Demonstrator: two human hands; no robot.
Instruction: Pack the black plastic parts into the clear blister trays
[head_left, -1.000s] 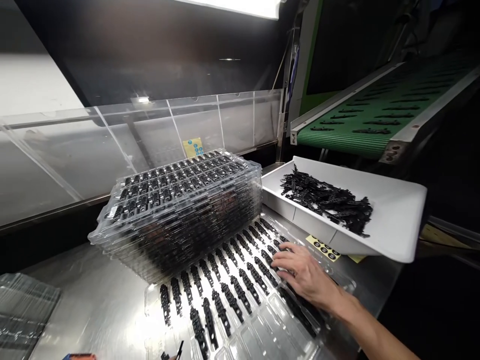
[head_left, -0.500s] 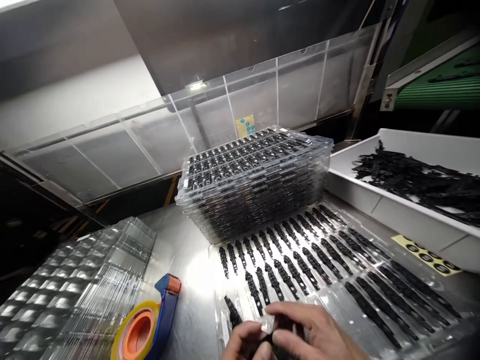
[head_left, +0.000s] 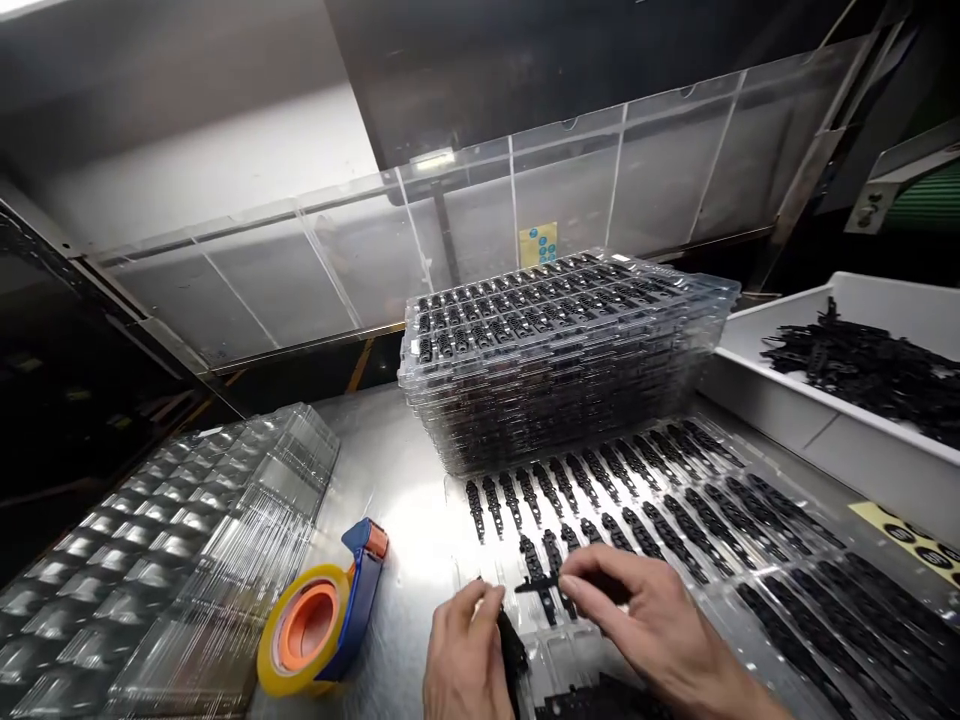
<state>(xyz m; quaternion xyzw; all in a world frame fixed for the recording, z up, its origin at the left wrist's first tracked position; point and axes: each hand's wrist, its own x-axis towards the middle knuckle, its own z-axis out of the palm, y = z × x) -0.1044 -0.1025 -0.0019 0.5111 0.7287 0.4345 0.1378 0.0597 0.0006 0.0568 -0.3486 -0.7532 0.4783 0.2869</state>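
Note:
My right hand (head_left: pixel 652 620) is closed, pinching a slim black plastic part (head_left: pixel 536 583) between thumb and forefinger above the clear tray (head_left: pixel 570 650). My left hand (head_left: pixel 465 655) is at the tray's near left corner, fingers together over another black plastic part (head_left: pixel 514 650). Its fingertips hide some of that part, and whether it is lifted or lying in the tray is unclear. Rows of similar black parts (head_left: pixel 675 535) lie slanted in the tray. More dark parts (head_left: pixel 600 700) show at the bottom edge, under my right wrist.
Behind the tray stands a tall stack of filled clear trays (head_left: pixel 555 390). A stack of clear trays (head_left: pixel 202 540) and a blue tape dispenser (head_left: pixel 360 590) are on the left. At right are a white bin (head_left: pixel 817 410) of black parts and a yellow sticker sheet (head_left: pixel 915 545).
My hands, close together before, have moved apart. The black part in my right hand now shows clearly. The view has shifted, so the bench things appear farther right.

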